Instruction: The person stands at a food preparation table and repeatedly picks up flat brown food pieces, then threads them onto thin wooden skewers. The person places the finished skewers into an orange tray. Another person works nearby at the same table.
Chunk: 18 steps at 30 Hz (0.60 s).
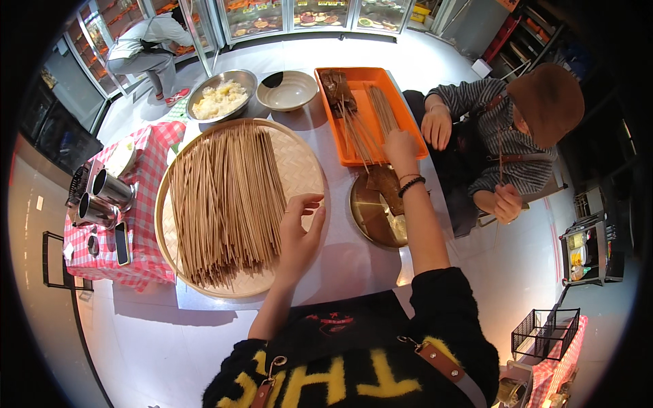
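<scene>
Many thin wooden skewers [229,199] lie side by side on a round woven bamboo tray [301,153]. My left hand [304,232] is at the tray's right rim, thumb and fingers apart, with nothing seen in it. My right hand [401,148] reaches to the near end of an orange plastic tray [352,162], at the ends of a skewer bundle [381,109]; its fingertips are hidden. Dark brown flat pieces [336,91] on skewers lie in that tray's far left part. Below my right hand, another brown flat piece [386,188] rests on a round shiny metal plate [370,224].
Behind the bamboo tray stand a steel bowl [245,81] of pale yellowish food and a ceramic bowl [286,92]. At right sits a person [490,117] holding a thin stick. Left, a checkered cloth [148,204] bears steel cups [109,188] and a phone [122,244]. Another person [148,43] bends at a display fridge.
</scene>
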Available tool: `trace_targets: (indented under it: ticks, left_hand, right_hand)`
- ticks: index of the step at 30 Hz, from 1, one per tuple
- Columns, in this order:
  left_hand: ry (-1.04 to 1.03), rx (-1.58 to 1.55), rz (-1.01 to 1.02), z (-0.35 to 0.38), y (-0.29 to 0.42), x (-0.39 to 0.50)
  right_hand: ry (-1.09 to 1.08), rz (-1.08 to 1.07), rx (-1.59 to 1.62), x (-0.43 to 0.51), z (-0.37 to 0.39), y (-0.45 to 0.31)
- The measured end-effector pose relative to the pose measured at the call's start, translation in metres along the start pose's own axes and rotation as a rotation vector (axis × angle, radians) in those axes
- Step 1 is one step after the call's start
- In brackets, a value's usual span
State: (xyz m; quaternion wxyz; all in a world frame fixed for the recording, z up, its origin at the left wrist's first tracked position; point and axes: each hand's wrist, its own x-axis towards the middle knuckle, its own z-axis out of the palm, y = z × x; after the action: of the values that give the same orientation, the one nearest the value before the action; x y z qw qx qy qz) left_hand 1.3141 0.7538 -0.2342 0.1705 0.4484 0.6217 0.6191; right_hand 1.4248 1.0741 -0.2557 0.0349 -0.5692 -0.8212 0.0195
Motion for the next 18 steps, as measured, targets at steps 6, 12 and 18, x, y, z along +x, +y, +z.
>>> trace_targets:
  ticks: [6, 12, 18]
  left_hand:
    - [-0.005, 0.013, 0.066, 0.005, 0.01, -0.006]
    - [0.044, 0.039, 0.055, -0.012, 0.01, -0.01]
    - [0.045, 0.025, 0.055, -0.014, 0.009, -0.012]
  right_hand:
    - [0.085, -0.012, -0.147, 0.003, 0.021, -0.018]
    - [0.08, -0.084, -0.088, 0.013, 0.022, -0.019]
    - [0.237, 0.054, 0.052, 0.006, 0.001, -0.015]
